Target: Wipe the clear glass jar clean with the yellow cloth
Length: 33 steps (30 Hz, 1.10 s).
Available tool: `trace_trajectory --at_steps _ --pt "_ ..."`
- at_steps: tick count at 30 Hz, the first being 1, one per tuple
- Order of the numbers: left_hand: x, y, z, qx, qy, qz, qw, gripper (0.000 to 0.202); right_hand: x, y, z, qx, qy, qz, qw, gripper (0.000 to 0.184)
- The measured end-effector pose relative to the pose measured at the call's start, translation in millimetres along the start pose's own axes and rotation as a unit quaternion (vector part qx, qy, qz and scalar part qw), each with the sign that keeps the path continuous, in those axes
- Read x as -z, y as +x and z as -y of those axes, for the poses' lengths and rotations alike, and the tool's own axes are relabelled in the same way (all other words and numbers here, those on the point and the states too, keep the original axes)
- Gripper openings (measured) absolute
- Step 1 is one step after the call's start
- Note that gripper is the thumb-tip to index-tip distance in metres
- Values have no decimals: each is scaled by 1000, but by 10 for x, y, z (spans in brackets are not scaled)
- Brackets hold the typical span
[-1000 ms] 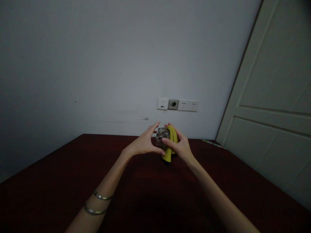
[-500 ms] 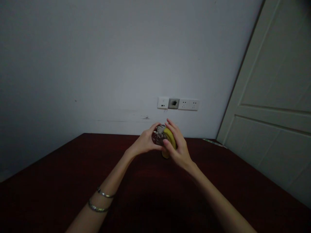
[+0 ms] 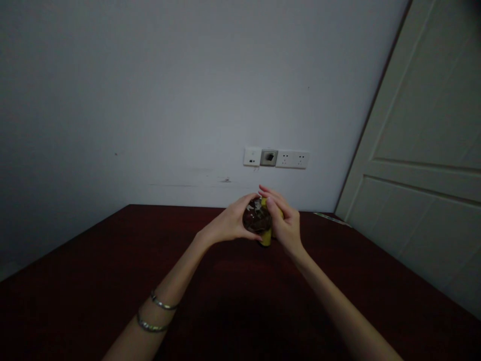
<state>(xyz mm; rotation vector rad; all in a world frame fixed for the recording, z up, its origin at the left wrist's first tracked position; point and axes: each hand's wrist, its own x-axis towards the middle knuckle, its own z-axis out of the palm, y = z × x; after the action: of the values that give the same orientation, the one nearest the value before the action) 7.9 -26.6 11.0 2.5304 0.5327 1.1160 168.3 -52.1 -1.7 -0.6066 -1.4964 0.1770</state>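
Note:
My left hand (image 3: pixel 236 220) is curved around a clear, rounded container (image 3: pixel 257 215) that looks dark through its shiny wall. A yellow part (image 3: pixel 266 237) sticks out below the container's right end. More yellow shows under the fingers of my right hand (image 3: pixel 285 218), which is closed around that end with the thumb lying over the top. Both hands hold the thing above the far part of the table. Its exact kind cannot be made out, and much of the yellow part is hidden by the right hand.
Beneath my arms lies a dark red table (image 3: pixel 210 281). Behind it stands a pale wall (image 3: pixel 169 110) with a row of sockets (image 3: pixel 291 159). A white panelled door (image 3: pixel 413 165) rises at the right. Two silver bangles (image 3: pixel 150 327) circle my left forearm.
The container has shifted slightly right and turned in my hands. My right thumb and fingers have moved up and over the yellow end, and the lower yellow part now points more plainly downward.

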Motion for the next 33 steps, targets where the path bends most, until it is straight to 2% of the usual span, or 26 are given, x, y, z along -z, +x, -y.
trace_trajectory --at_steps 3,5,7,11,13,15,17,21,23,25,28,30,32,33 --pt "11 -11 -1 16 -22 -1 1000 79 20 -44 63 135 -55 64 987 25" --pt "18 -15 -3 24 -37 7 999 72 32 -52 73 189 -68 85 976 27" --pt "21 -14 2 20 -32 7 999 77 33 -42 56 184 -65 73 978 27" --pt "13 -10 41 -2 10 3 1000 96 4 3 -10 57 -31 11 998 20" --pt "5 -11 62 2 23 14 1000 98 -12 24 -33 -7 -12 2 1000 18" --pt "-1 -15 73 7 28 20 999 100 -18 31 -35 -33 -14 8 999 18" --pt "-4 -20 74 8 28 19 999 98 -11 20 -14 -6 -38 23 999 19" --pt "0 -30 68 23 11 16 1000 85 20 -32 32 121 -83 82 986 24" --pt "2 -31 69 30 4 17 999 82 29 -44 28 144 -80 99 981 25" --pt "2 -31 73 28 10 20 999 87 30 -34 -1 106 -63 84 989 24" --pt "-4 -31 82 27 29 31 999 99 24 17 -74 -32 -18 37 999 20" --pt "-10 -31 85 33 31 41 998 102 21 55 -116 -122 16 29 992 21" --pt "-17 -30 84 37 24 46 998 102 19 73 -128 -168 33 31 985 22" --pt "-19 -30 84 38 22 44 998 102 17 71 -120 -169 31 30 985 23"
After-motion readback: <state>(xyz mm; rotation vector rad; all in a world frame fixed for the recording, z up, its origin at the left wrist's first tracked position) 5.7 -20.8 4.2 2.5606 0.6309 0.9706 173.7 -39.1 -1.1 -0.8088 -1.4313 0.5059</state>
